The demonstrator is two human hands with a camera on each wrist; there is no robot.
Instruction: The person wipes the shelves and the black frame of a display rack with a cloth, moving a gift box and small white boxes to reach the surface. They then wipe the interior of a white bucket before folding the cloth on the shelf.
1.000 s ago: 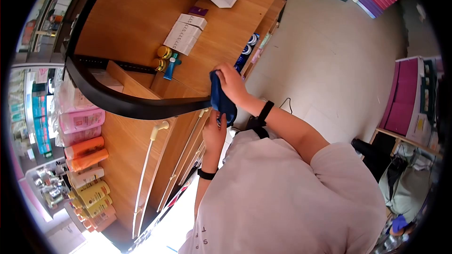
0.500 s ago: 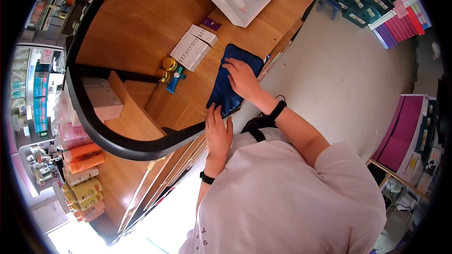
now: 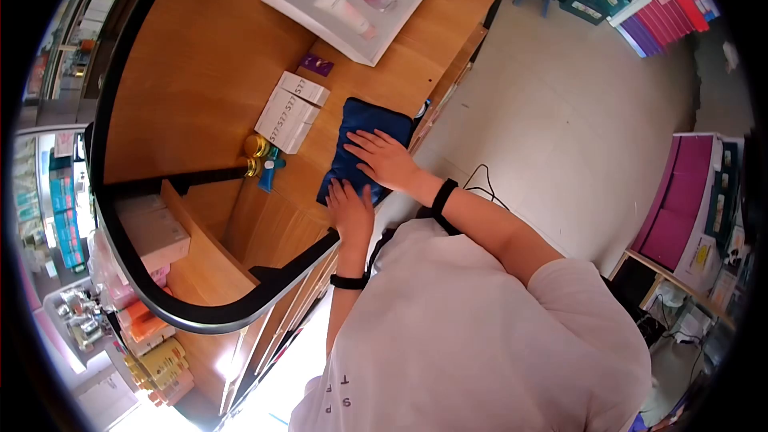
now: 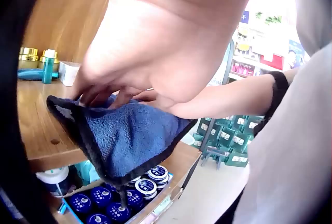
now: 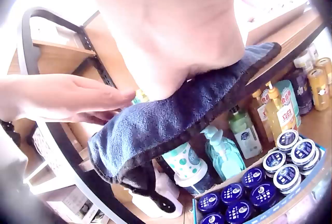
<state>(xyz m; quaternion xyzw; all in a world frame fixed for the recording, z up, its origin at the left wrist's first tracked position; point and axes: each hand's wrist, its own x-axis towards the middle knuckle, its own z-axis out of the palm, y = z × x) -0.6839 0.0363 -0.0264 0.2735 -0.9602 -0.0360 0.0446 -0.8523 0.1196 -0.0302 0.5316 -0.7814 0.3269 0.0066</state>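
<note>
A dark blue cloth [image 3: 374, 118] with black edging lies spread on the wooden shelf, its front part drooping over the edge. My right hand [image 3: 388, 162] rests on the middle of it, palm down with fingers extended. At its near left corner my left hand [image 3: 352, 212] lies with straight fingers on the fabric. In the left wrist view the cloth's fuzzy underside [image 4: 132, 136] shows below the fingers. From the right wrist view, the left hand [image 5: 67, 97] reaches the cloth's left end, close to my right palm.
Behind the cloth stand white boxes [image 3: 286, 116], gold-lidded jars [image 3: 254, 146] and a teal tube [image 3: 270, 172]. A white tray of pink bottles [image 3: 364, 52] sits farther along. A black curved frame [image 3: 200, 322] borders the left. Blue tins [image 5: 262, 195] and pump bottles [image 5: 223, 154] fill the lower shelf.
A second ago the cloth was bunched between both hands at the shelf edge. It was then laid out on the shelf, and both hands now lie on it. The head view has shifted.
</note>
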